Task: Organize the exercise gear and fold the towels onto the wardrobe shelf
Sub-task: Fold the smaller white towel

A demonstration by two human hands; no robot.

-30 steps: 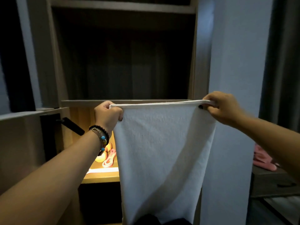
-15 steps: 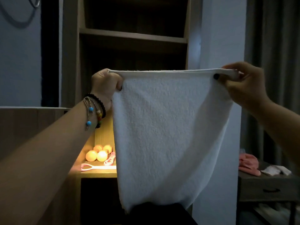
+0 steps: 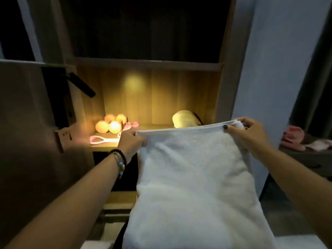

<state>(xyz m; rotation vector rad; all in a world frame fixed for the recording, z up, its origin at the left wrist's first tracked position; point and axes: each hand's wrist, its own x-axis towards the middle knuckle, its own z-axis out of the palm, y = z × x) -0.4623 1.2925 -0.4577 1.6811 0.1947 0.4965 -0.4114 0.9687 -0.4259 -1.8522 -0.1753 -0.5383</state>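
Note:
A white towel (image 3: 194,180) stretches between both hands and drapes down toward me. My left hand (image 3: 130,142) pinches its top left corner. My right hand (image 3: 248,133) pinches the top right corner, where several layers of edge bunch together. Behind the towel is the lit wardrobe shelf (image 3: 106,147). On it lie several orange balls (image 3: 111,123), a pink handled strap (image 3: 102,140) and a pale rolled item (image 3: 185,118) at the right, partly hidden by the towel.
An open wardrobe door (image 3: 30,141) with a black handle (image 3: 81,84) stands at the left. A white wall (image 3: 269,69) rises on the right. Pink items (image 3: 294,137) lie on a dark unit at far right. An upper shelf board (image 3: 147,64) spans above.
The towel and both hands have dropped from in front of the upper shelves to the level of the lit shelf. The towel now slopes toward me instead of hanging straight.

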